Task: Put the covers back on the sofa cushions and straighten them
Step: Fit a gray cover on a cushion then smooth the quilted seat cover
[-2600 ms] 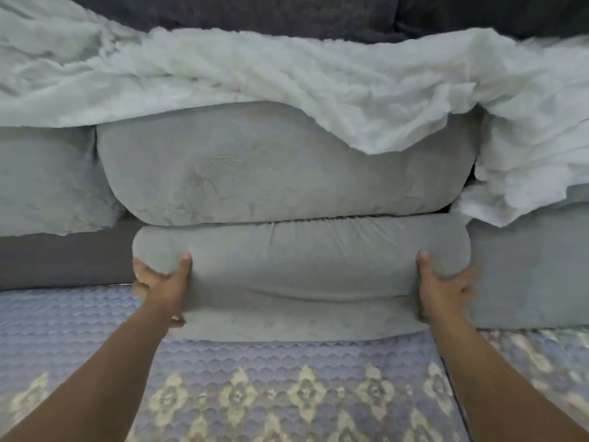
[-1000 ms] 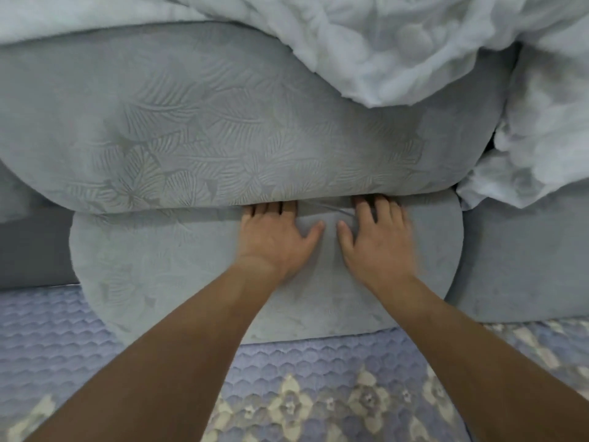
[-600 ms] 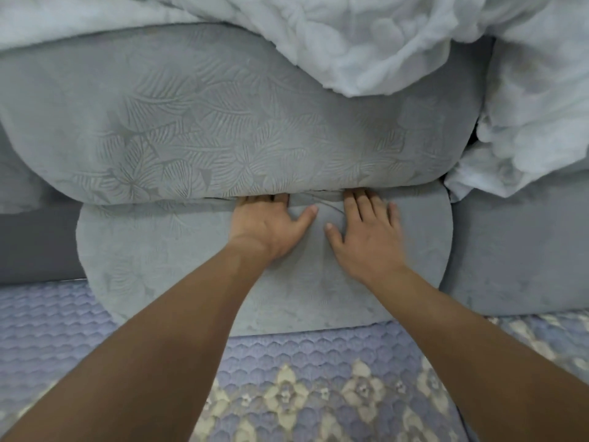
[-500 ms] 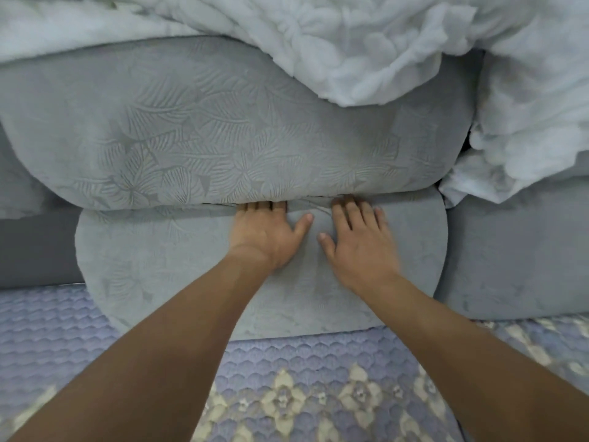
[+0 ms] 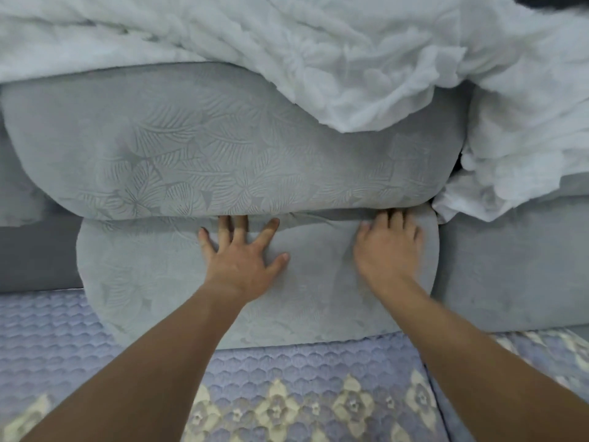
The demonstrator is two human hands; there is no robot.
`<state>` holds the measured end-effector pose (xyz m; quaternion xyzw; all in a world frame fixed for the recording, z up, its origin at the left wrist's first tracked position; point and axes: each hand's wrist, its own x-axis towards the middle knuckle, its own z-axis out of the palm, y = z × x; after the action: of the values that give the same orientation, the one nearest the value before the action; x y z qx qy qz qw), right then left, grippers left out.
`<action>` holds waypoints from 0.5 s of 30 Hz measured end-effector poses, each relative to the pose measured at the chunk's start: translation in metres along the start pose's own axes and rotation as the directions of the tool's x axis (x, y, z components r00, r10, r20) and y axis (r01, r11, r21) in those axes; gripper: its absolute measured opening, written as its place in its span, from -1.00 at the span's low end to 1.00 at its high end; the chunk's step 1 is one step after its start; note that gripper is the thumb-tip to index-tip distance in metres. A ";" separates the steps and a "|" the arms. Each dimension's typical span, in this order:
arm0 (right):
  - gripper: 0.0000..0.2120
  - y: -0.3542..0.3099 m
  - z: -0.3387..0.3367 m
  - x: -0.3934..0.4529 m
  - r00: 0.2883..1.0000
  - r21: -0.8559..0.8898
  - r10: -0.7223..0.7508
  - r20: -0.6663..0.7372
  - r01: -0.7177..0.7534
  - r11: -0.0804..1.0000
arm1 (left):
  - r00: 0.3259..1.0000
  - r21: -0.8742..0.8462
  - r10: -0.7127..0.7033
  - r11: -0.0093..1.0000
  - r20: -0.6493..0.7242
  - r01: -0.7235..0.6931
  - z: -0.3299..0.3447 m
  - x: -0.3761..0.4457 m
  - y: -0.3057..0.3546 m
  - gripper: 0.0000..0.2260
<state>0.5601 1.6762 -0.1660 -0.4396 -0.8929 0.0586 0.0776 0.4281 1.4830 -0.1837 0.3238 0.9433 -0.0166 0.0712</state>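
Note:
Two grey covered cushions with an embossed leaf pattern are stacked against the sofa back. The lower cushion (image 5: 153,275) stands on the seat, and the upper cushion (image 5: 223,148) rests on top of it. My left hand (image 5: 242,253) lies flat on the lower cushion's face, fingers spread, fingertips at the seam between the two. My right hand (image 5: 387,247) presses flat near the lower cushion's right end, fingertips tucked into the same seam. A fold of cover fabric (image 5: 318,218) wrinkles between my hands.
White fluffy stuffing (image 5: 350,59) drapes over the upper cushion and spills down on the right. Grey cushions sit at the left (image 5: 19,199) and right (image 5: 510,266). A quilted lilac seat pad (image 5: 302,393) with a floral band lies in front.
My hands went from the lower cushion's ends to its middle. In the last half second they spread apart along the seam, the right one sliding toward the right end.

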 end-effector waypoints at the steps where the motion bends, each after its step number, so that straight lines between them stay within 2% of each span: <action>1: -0.50 -0.015 0.005 -0.020 0.983 0.017 -0.182 -0.017 0.182 0.983 | 1.000 0.001 -0.010 1.000 -0.008 0.010 0.003 0.002 0.003 -0.37; 2: -0.51 -0.030 0.014 -0.036 0.928 0.024 -0.373 -0.012 0.373 0.928 | 1.000 0.006 -0.017 1.000 -0.021 0.017 0.005 0.002 0.004 -0.37; 3: -0.50 -0.041 0.021 -0.044 0.864 0.010 -0.502 0.028 0.502 0.865 | 0.999 0.013 -0.023 1.000 -0.030 0.023 0.007 0.001 0.003 -0.37; 4: -0.49 -0.050 0.023 -0.041 0.829 0.010 -0.548 0.112 0.551 0.834 | 0.999 0.023 -0.022 0.999 -0.048 0.023 0.008 0.000 0.003 -0.37; 5: -0.47 -0.058 0.022 -0.029 0.835 0.026 -0.526 0.158 0.529 0.848 | 0.998 0.035 -0.014 0.999 -0.060 0.016 0.010 0.000 0.003 -0.38; 7: -0.46 -0.069 0.023 0.007 0.892 0.024 -0.377 0.248 0.383 0.923 | 0.999 0.045 -0.006 0.999 -0.051 0.009 0.009 0.000 0.002 -0.39; 10: -0.45 -0.080 0.023 0.034 0.909 -0.005 -0.260 0.326 0.277 0.961 | 0.998 -0.011 0.061 0.998 -0.003 -0.061 0.004 -0.001 -0.006 -0.39; 12: -0.45 -0.070 0.026 0.020 0.940 -0.051 -0.246 0.237 0.265 0.963 | 0.989 -0.069 0.132 0.988 -0.065 -0.136 -0.002 -0.007 -0.029 -0.43; 13: -0.43 -0.057 0.029 0.007 0.963 -0.072 -0.220 0.157 0.234 0.970 | 0.980 -0.128 0.114 0.982 -0.164 -0.135 -0.002 -0.013 -0.043 -0.47; 15: -0.35 -0.039 0.036 -0.018 0.990 -0.109 -0.137 0.044 0.141 0.984 | 0.923 -0.312 -0.118 0.950 -0.367 -0.003 0.003 -0.031 -0.086 -0.57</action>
<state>0.5343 1.6371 -0.1965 -0.3786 -0.9246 0.0110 0.0404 0.4002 1.3958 -0.1833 0.2776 0.9393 0.1913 -0.0645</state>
